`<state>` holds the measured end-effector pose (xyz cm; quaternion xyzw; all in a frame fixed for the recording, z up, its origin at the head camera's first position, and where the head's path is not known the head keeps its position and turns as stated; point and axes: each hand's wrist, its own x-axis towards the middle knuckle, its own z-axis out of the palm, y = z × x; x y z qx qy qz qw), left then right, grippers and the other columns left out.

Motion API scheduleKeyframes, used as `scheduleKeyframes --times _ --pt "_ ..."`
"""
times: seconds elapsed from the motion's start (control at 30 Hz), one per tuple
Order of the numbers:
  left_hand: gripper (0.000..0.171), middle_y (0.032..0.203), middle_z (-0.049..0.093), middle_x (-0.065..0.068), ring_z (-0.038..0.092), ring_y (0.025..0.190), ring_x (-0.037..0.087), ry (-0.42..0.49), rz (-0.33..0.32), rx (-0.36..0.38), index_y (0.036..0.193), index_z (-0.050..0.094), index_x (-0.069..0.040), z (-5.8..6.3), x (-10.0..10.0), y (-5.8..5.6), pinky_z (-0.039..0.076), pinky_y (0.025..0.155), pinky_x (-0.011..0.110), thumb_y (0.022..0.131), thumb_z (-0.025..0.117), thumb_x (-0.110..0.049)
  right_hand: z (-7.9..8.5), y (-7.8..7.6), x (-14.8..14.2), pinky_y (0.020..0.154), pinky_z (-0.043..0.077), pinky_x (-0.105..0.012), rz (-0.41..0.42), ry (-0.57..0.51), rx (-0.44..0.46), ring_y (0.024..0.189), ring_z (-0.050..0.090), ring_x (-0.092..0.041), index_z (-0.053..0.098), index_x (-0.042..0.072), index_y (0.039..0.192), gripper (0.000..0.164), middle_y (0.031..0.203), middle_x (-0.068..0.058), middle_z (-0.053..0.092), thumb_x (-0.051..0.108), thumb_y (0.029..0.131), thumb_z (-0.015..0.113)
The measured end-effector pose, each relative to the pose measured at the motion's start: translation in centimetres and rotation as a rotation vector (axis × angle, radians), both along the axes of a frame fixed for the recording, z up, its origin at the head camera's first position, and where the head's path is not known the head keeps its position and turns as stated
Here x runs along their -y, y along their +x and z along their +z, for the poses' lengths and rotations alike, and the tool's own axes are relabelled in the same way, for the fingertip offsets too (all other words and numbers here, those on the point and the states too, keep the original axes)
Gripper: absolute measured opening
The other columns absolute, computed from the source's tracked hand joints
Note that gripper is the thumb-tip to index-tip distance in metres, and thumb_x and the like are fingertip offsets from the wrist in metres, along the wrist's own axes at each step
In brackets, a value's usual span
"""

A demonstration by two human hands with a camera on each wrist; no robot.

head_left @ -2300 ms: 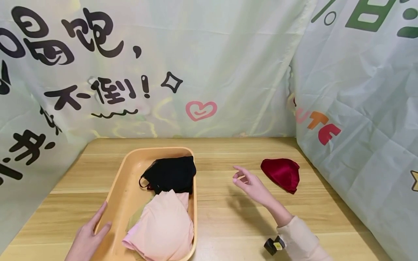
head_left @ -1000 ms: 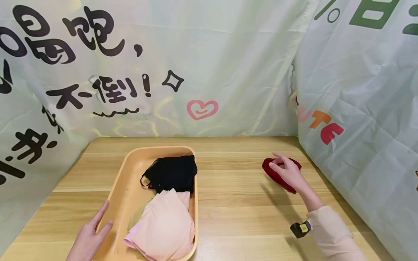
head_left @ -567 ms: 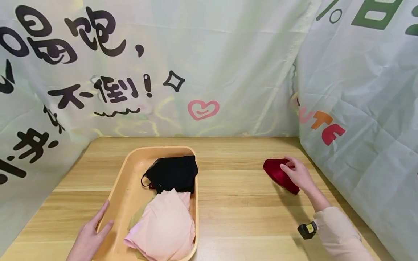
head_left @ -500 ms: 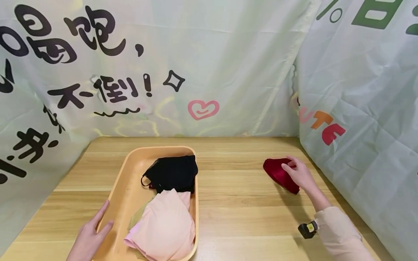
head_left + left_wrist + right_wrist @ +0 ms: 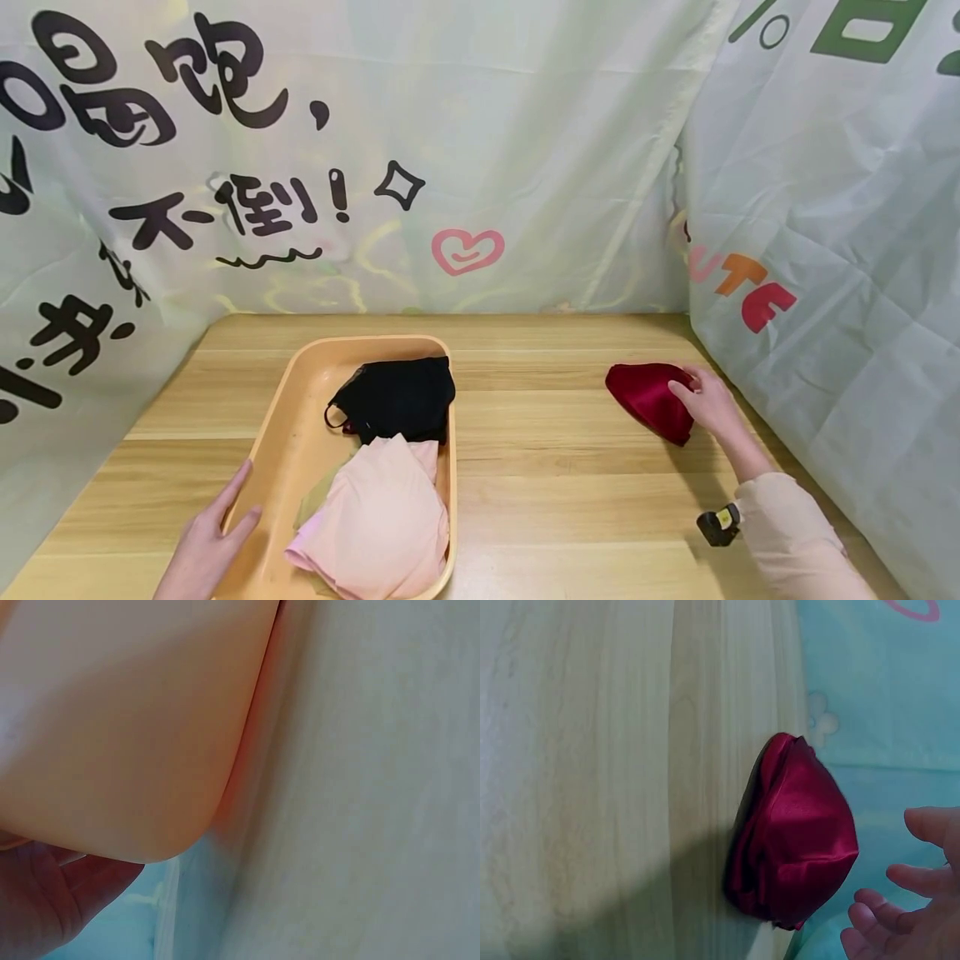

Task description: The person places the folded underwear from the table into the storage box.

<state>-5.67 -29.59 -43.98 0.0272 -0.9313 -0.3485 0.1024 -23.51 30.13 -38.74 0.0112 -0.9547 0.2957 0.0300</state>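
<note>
A folded dark red satin bra (image 5: 647, 397) lies on the table at the right. My right hand (image 5: 714, 407) is at its right edge, overlapping it in the head view. In the right wrist view the fingers (image 5: 911, 879) are spread and loosely bent, with a gap between them and the bra (image 5: 804, 832). My left hand (image 5: 198, 550) grips the left side of an orange tray (image 5: 288, 417), thumb inside the rim and fingers along the outside. Part of that hand (image 5: 45, 904) shows behind the tray wall in the left wrist view.
Inside the tray lie a black garment with a thin strap (image 5: 401, 400) and a pale pink moulded bra (image 5: 382, 517) over lilac and olive cloth. Printed curtains (image 5: 562, 167) stand behind and beside the wooden table (image 5: 540, 500). A small black device (image 5: 717, 525) hangs at my right wrist.
My right hand has moved from mid-table over the red bra to its right edge. The bra stays in about the same place. My left hand keeps its hold on the tray.
</note>
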Motion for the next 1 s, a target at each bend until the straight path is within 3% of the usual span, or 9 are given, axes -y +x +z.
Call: scheduleKeyframes --times 0.5,0.73,1.0 --pt "0.059 0.132 0.037 0.031 0.040 0.108 0.057 -0.010 0.005 -0.012 0.141 0.028 -0.002 0.0 0.1 0.0 0.038 0.078 0.067 0.090 0.055 -0.014 -0.6 -0.1 -0.4 0.089 0.040 -0.056 0.003 -0.020 0.135 0.109 0.040 -0.054 0.032 -0.021 0.125 0.054 0.118 -0.047 0.037 0.023 0.095 0.042" --pt "0.059 0.131 0.038 0.032 0.041 0.106 0.058 -0.009 0.001 -0.030 0.140 0.029 -0.001 -0.1 0.0 0.1 0.037 0.078 0.068 0.089 0.056 -0.012 -0.9 -0.7 -0.3 0.094 0.033 -0.060 0.029 0.047 0.148 0.115 0.032 -0.057 0.030 -0.022 0.125 0.053 0.124 -0.048 0.031 0.020 0.094 0.043" --pt "0.060 0.132 0.037 0.031 0.041 0.107 0.058 -0.009 0.002 -0.019 0.141 0.027 -0.002 -0.1 0.0 0.0 0.038 0.078 0.068 0.090 0.055 -0.013 -1.1 -1.5 0.4 0.101 0.026 -0.059 -0.009 0.043 0.267 0.120 0.023 -0.058 0.015 -0.026 0.128 0.069 0.129 -0.049 0.021 0.033 0.097 0.033"
